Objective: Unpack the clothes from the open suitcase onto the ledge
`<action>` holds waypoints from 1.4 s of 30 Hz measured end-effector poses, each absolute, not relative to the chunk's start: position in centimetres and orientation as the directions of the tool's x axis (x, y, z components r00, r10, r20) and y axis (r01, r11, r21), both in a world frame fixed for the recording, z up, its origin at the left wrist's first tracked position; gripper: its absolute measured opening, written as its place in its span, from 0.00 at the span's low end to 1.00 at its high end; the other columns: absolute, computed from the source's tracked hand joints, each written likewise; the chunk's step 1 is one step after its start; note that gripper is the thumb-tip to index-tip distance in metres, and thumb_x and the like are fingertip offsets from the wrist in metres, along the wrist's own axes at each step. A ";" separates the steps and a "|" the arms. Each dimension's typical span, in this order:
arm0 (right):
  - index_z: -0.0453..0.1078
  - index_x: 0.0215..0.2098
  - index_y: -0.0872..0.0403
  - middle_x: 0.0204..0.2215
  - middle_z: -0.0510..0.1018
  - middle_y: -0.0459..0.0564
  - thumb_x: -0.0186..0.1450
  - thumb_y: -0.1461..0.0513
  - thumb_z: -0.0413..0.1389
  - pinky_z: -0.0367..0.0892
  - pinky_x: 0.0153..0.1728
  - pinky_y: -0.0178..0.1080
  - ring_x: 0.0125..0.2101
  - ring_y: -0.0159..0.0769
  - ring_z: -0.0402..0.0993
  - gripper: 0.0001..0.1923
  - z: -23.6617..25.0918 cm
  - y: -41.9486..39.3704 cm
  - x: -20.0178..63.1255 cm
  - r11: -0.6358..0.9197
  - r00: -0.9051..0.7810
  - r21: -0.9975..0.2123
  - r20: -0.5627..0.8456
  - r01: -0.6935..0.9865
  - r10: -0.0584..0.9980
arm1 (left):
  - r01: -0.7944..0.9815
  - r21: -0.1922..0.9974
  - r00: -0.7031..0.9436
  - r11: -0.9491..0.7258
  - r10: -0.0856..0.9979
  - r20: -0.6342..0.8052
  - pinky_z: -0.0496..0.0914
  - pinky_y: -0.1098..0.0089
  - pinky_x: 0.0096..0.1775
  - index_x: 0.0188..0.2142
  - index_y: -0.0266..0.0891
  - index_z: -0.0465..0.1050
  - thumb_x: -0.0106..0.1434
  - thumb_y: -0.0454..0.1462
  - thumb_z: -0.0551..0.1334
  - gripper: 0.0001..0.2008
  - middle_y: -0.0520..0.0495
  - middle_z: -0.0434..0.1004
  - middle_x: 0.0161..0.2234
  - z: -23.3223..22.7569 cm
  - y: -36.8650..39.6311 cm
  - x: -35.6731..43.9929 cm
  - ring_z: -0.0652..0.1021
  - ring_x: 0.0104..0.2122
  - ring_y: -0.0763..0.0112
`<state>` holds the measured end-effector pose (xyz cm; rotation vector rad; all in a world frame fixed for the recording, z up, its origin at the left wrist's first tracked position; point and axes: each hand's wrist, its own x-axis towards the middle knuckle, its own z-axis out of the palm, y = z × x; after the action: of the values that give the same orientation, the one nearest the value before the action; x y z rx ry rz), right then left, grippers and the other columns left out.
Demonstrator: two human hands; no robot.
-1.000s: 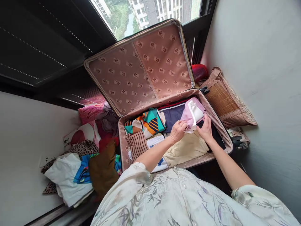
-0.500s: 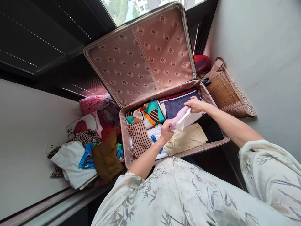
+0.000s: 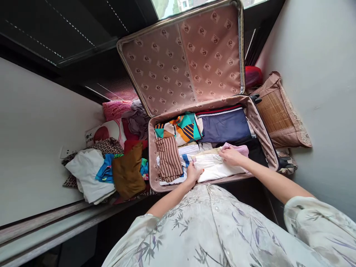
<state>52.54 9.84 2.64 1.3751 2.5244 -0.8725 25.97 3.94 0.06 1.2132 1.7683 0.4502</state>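
1 folded white garment [image 3: 215, 168] lies flat in the suitcase [image 3: 152, 155], lower centre, long axis running left to right. Left hand [image 3: 193, 172] presses its left end, fingers together; right hand [image 3: 230, 155] rests on top, fingers slightly spread.

Pale walls [image 3: 319, 52] close in on the right and left. A window [image 3: 172, 4] at the top lets in daylight above dark blinds [image 3: 55, 29]. A bamboo cushion [image 3: 278, 111] leans against the right wall.
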 end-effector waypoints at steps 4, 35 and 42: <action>0.73 0.54 0.53 0.57 0.73 0.64 0.63 0.64 0.55 0.58 0.52 0.52 0.54 0.57 0.66 0.20 0.6 8.1 52.9 0.400 -0.474 -0.308 -0.223 0.863 0.852 | 0.743 0.548 -0.151 0.385 0.894 -0.422 0.68 0.53 0.58 0.44 0.40 0.68 0.44 0.31 0.74 0.28 0.39 0.72 0.51 -1.4 5.3 26.8 0.74 0.55 0.50; 0.61 0.65 0.54 0.61 0.68 0.64 0.58 0.58 0.62 0.58 0.50 0.49 0.55 0.56 0.61 0.37 1.1 5.4 54.5 0.181 -0.173 0.003 -0.275 0.984 0.946 | 0.811 0.376 0.584 -0.448 0.664 -0.467 0.54 0.40 0.65 0.58 0.40 0.69 0.66 0.38 0.65 0.21 0.30 0.54 0.69 0.6 7.2 28.2 0.55 0.70 0.41; 0.67 0.56 0.56 0.55 0.71 0.64 0.61 0.54 0.62 0.57 0.51 0.51 0.53 0.56 0.61 0.27 1.2 3.4 54.5 0.121 -0.101 0.084 -0.212 0.989 0.972 | 0.814 0.376 0.580 -0.443 0.650 -0.490 0.66 0.49 0.57 0.61 0.37 0.66 0.52 0.37 0.75 0.38 0.31 0.71 0.56 1.2 10.1 28.3 0.73 0.56 0.43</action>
<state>54.51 3.41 1.17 1.9475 2.1798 -0.1167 28.31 10.08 1.17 2.2285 1.1615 -0.3673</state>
